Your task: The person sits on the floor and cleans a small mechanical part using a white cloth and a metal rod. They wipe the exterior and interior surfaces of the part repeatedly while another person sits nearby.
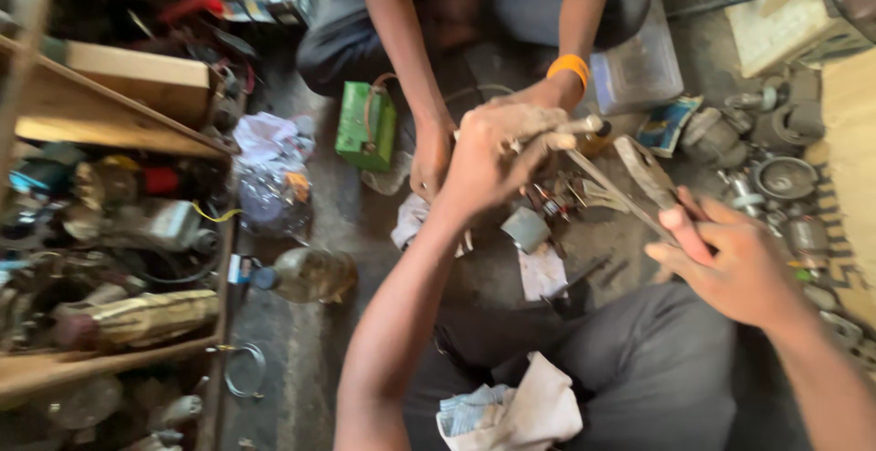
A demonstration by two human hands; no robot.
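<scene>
In the middle of the frame we see our left hand (488, 154) closed in a fist around a small pale rod-shaped part (575, 130), whose tip sticks out of the fist toward the upper right. Our right hand (735, 264), in the lower right, is wrapped around the handles of a pair of metal pliers (639, 177); the tool runs up and left from that grip, and its head lies just beside the rod's free end, though the blur keeps us from telling whether the two touch. So the rod sits in the left fist, above and to the left of the right hand's hold. Across from us another person's hands reach down from the top of the frame: one hand (431, 154) rests on the floor just left of our fist, and the other arm wears an orange wristband (569, 66) directly behind it. A green box (367, 127) lies on the floor at upper centre-left, a plastic bottle (310, 273) lower left, and grey metal parts (776, 173) are heaped at the right edge. A crumpled cloth (525, 414) lies on our lap.
</scene>
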